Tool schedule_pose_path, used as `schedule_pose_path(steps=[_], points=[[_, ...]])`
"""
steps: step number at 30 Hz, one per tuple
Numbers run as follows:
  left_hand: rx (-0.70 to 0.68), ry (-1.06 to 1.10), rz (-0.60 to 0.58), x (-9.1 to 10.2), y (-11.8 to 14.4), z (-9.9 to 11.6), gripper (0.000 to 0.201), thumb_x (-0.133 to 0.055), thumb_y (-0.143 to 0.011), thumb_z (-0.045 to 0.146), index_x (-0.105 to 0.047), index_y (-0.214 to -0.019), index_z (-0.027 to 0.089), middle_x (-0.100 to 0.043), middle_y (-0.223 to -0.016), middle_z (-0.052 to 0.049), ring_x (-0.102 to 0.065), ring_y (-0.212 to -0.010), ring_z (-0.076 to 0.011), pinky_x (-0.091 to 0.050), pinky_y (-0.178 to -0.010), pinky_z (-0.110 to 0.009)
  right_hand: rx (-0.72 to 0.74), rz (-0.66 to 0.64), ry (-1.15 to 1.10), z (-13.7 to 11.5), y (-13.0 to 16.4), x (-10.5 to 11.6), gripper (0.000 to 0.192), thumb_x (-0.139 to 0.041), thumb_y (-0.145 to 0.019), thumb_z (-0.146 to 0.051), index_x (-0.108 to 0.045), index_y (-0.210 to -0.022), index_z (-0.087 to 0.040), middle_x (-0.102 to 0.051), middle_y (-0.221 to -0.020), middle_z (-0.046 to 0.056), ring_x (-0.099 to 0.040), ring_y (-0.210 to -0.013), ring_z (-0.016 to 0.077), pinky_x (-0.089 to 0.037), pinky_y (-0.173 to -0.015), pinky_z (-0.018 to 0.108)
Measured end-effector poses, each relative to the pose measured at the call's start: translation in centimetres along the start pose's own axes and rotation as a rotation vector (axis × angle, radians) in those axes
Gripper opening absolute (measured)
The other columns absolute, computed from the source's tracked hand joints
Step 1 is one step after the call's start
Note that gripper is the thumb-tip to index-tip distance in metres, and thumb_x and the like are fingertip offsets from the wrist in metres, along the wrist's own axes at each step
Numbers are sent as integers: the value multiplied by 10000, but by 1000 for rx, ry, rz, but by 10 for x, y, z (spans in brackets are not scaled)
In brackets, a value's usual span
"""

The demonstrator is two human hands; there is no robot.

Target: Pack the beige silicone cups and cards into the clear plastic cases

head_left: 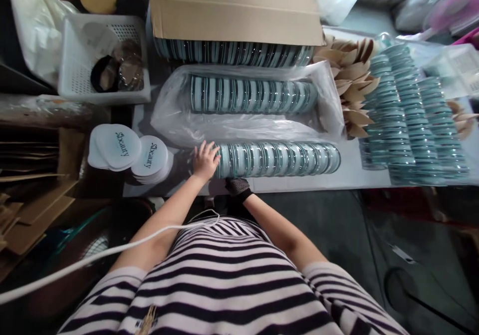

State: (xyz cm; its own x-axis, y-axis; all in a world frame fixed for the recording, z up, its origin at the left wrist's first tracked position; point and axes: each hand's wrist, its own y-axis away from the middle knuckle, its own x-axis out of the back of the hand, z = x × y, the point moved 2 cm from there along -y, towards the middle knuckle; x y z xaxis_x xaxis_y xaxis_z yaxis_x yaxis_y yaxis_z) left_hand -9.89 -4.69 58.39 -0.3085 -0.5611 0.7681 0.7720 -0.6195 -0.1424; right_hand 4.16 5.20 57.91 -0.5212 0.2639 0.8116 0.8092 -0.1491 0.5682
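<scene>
A row of round teal-rimmed discs [279, 159] lies on its side along the near edge of the worktop [352, 170], its long axis running left to right, the discs standing on edge face to face. The left hand [205, 160] is spread open, fingers splayed, palm pressed flat against the left end of the row. The right hand [238, 187], in a dark mesh glove, sits at the worktop's edge just below the row's left part; how far it is closed I cannot tell.

Behind the row, a second one lies parallel inside a clear bag [243, 103], and a third shows under the flap of a carton [235, 10] further back. To the left of the open hand are piles of white round labels [123, 148] printed "Beauty", and behind them a white basket [103, 58]. To the right stand long slanting stacks [407, 110] of the same discs, with a fan of brown paper pieces [352, 83] between them and the bag. Flat cardboard [30, 185] is piled at far left.
</scene>
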Motion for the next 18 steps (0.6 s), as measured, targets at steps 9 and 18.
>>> schedule_pose_path(steps=[9,18], points=[[-120,-23,-169,-32,-3,30,598,-586,-899,445,-506,-1448,223,-490,-1495,-125,-341,-1446,-338,0,-1237,-539,-40,-51,146,53,-84,150,372,-585,-897,-315,-704,-1197,-131,-710,-1176,185,-684,-1081,279,-542,-873,338],[-123,-25,-175,-30,-4,26,584,-595,-896,451,-520,-1430,229,-492,-1493,-127,-352,-1437,-340,-1,-1232,-551,130,106,172,41,-27,106,332,-483,-966,-292,-682,-1205,-178,-726,-1106,185,-682,-1086,298,-519,-889,389]])
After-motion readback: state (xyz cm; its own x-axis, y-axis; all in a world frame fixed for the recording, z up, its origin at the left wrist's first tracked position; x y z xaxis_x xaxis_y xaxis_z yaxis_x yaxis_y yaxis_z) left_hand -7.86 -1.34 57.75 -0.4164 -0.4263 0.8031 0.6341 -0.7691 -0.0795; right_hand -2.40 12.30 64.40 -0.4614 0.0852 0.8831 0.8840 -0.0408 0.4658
